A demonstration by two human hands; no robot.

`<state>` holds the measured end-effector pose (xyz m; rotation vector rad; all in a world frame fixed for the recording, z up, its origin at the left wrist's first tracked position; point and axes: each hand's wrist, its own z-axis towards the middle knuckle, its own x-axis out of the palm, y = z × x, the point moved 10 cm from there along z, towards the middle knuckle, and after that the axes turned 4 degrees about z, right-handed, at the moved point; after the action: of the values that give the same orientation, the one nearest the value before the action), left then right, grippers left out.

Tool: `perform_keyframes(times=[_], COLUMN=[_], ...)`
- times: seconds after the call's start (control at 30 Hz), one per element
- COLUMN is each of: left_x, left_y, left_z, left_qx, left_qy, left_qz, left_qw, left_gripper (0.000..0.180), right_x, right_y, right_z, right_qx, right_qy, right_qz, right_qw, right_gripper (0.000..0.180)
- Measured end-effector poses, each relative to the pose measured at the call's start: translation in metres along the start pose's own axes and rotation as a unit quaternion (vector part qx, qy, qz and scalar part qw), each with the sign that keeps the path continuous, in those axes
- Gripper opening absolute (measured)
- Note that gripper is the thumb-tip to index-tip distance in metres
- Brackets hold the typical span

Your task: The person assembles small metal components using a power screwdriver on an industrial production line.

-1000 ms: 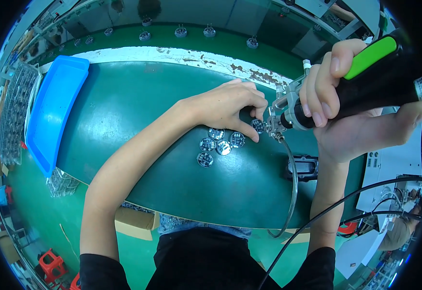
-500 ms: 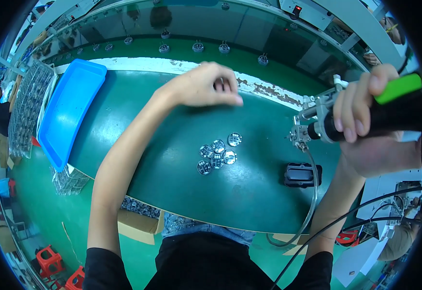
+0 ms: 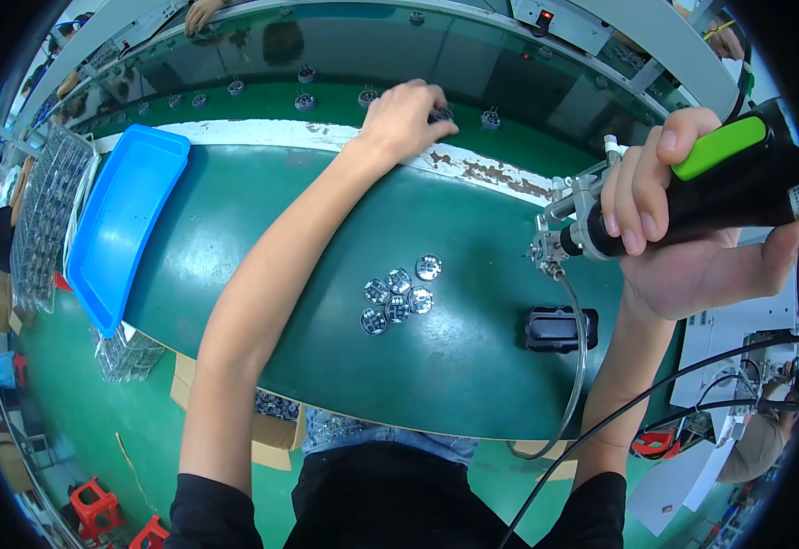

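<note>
My left hand point(image 3: 404, 121) reaches over the far edge of the table to the green belt. Its fingers are closed round a small round part point(image 3: 440, 115), mostly hidden by the hand. At the right, my right hand point(image 3: 669, 215) grips a black power screwdriver point(image 3: 724, 188) with a green lever along its body. The screwdriver's metal nozzle point(image 3: 546, 249) points left above the table, and a clear hose point(image 3: 586, 348) hangs from it. Several round circuit-board pieces point(image 3: 397, 309) lie in a cluster on the green table point(image 3: 308, 366).
A black rectangular holder point(image 3: 559, 329) sits at the table's right. The blue tray point(image 3: 125, 229) stands at the left, beside stacked clear trays point(image 3: 44, 220). Several pronged round parts point(image 3: 304, 101) stand along the belt. Black cables point(image 3: 637, 399) cross at the lower right. A box of small parts point(image 3: 276, 430) is below.
My left hand has moved away from me, from above the table's far edge onto the belt, and closed on a round part. The right hand still holds the screwdriver.
</note>
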<state>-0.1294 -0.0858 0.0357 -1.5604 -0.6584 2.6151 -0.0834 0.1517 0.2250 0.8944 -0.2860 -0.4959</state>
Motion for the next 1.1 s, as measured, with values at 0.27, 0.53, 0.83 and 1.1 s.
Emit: perform_keyframes(times=[0.27,0.53,0.83,1.1], left_x=[0.005,0.006,0.007,0.007], left_y=[-0.107,-0.112,-0.109,-0.11], left_z=[-0.1,-0.116,-0.115,-0.115], left_qx=[0.244,0.286,0.293,0.294], left_qy=[0.313,0.31,0.298,0.287], left_qz=[-0.31,-0.264,-0.244,-0.263], left_qw=[0.864,0.868,0.875,0.873], left_gripper=[0.031,0.031,0.035,0.036], right_x=[0.008,0.029,0.037,0.039], right_y=[0.0,-0.016,-0.04,-0.045], right_z=[-0.004,-0.005,-0.002,-0.005], right_qx=[-0.009,0.004,0.022,0.03], right_qy=[0.029,0.054,0.073,0.075], right_qz=[-0.009,0.055,0.06,0.073], right_qw=[0.999,0.997,0.995,0.994], right_gripper=[0.094,0.093,0.092,0.092])
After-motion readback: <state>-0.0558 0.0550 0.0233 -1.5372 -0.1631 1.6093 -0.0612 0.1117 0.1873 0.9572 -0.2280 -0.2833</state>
